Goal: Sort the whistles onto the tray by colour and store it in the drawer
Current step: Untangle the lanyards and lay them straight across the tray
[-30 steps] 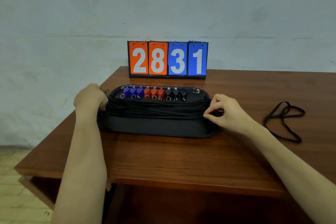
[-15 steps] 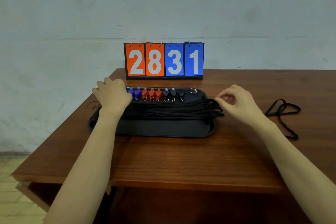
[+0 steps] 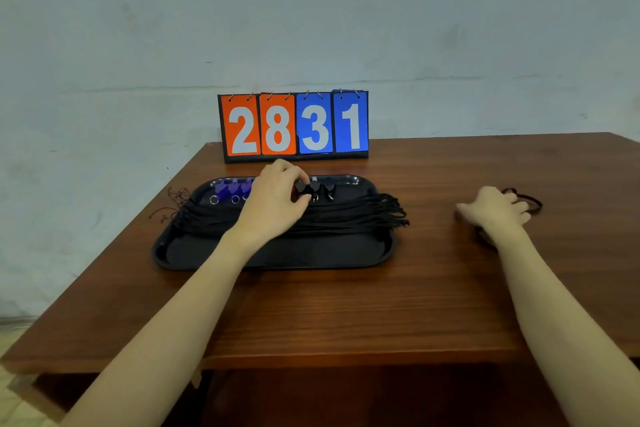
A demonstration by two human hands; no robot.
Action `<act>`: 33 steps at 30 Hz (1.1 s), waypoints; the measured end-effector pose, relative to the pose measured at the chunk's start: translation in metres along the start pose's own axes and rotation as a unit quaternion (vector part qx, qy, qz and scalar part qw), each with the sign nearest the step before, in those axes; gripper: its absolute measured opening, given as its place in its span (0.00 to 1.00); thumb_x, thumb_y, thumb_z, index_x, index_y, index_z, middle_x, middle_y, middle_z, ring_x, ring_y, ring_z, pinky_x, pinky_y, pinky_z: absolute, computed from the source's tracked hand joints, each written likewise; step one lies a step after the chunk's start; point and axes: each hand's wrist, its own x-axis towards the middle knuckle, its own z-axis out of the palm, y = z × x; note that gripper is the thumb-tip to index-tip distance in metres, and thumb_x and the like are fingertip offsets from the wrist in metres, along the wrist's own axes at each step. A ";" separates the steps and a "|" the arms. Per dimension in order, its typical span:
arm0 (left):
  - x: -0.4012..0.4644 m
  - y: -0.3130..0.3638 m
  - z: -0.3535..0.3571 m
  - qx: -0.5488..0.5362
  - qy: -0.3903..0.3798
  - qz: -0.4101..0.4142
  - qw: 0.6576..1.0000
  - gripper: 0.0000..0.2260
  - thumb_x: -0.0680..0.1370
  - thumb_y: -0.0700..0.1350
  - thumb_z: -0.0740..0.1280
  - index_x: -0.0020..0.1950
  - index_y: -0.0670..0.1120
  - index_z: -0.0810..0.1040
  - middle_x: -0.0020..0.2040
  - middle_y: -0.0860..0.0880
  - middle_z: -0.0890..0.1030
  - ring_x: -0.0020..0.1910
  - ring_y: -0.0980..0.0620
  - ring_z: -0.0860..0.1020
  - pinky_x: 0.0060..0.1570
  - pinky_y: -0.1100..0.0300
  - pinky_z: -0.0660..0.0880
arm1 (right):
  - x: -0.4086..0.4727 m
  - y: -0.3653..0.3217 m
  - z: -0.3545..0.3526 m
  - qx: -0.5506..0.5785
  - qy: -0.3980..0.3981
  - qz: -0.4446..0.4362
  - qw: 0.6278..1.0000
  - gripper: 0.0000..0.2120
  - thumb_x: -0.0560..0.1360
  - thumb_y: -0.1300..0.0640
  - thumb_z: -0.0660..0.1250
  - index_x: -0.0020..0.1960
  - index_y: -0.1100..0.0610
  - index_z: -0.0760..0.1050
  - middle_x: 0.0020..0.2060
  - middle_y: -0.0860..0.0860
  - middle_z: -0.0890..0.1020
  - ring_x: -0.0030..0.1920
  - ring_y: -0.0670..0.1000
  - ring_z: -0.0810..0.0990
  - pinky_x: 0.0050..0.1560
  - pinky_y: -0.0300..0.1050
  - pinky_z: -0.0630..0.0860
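Your left hand (image 3: 273, 204) slid over to pinch a black whistle (image 3: 302, 188) on the tray (image 3: 277, 256); your right hand (image 3: 493, 210) reached the loose cord (image 3: 530, 199), fingers relaxed. Next, lift that cord onto the tray.

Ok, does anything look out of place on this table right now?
Yes. One loose black cord lies on the table right of the tray, at the right hand. The bundled cords overhang the tray's right rim, and thin strands trail past its left end.
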 end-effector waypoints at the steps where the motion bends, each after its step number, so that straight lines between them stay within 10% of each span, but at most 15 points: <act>1: -0.001 0.002 0.002 0.000 -0.002 0.010 1.000 0.11 0.75 0.46 0.70 0.58 0.48 0.77 0.59 0.50 0.75 0.60 0.52 0.72 0.63 0.54 0.71 | 0.000 -0.001 0.000 0.001 -0.006 -0.017 1.000 0.14 0.77 0.50 0.66 0.54 0.61 0.72 0.70 0.65 0.64 0.69 0.67 0.61 0.69 0.59 0.59; 7: -0.002 0.005 0.007 -0.011 0.010 0.035 0.999 0.09 0.76 0.45 0.69 0.55 0.50 0.77 0.58 0.52 0.75 0.59 0.54 0.72 0.62 0.54 0.71 | -0.006 -0.005 -0.001 0.227 -0.029 -0.193 0.954 0.08 0.72 0.70 0.69 0.49 0.63 0.83 0.49 0.59 0.84 0.53 0.56 0.81 0.56 0.46 0.76; 14: 0.000 0.003 0.006 -0.011 0.028 0.050 0.998 0.09 0.76 0.44 0.69 0.55 0.49 0.77 0.57 0.51 0.75 0.59 0.55 0.72 0.60 0.60 0.69 | -0.026 -0.007 -0.026 0.386 -0.007 -0.283 0.878 0.05 0.73 0.64 0.71 0.46 0.57 0.83 0.43 0.49 0.85 0.42 0.42 0.83 0.43 0.31 0.77; 23: -0.003 0.008 0.010 -0.013 0.014 0.078 0.997 0.10 0.77 0.44 0.68 0.57 0.48 0.77 0.57 0.52 0.76 0.56 0.59 0.70 0.55 0.66 0.66 | -0.005 0.013 -0.026 0.108 0.125 -0.139 0.976 0.15 0.71 0.67 0.67 0.52 0.51 0.80 0.64 0.61 0.69 0.66 0.63 0.64 0.65 0.54 0.65; 27: -0.007 0.013 0.014 -0.015 -0.003 0.106 0.994 0.10 0.77 0.44 0.67 0.58 0.48 0.77 0.57 0.53 0.76 0.58 0.56 0.72 0.57 0.64 0.68 | -0.012 0.016 -0.036 0.143 -0.024 -0.317 0.937 0.11 0.71 0.67 0.71 0.41 0.52 0.84 0.44 0.53 0.83 0.47 0.54 0.79 0.48 0.46 0.75; 33: -0.006 0.015 0.016 -0.015 -0.006 0.115 0.993 0.10 0.77 0.44 0.67 0.58 0.49 0.77 0.57 0.53 0.76 0.58 0.56 0.72 0.58 0.62 0.70 | -0.014 0.015 -0.037 0.050 -0.134 -0.323 0.936 0.14 0.69 0.71 0.69 0.42 0.52 0.84 0.29 0.48 0.77 0.30 0.43 0.75 0.32 0.33 0.70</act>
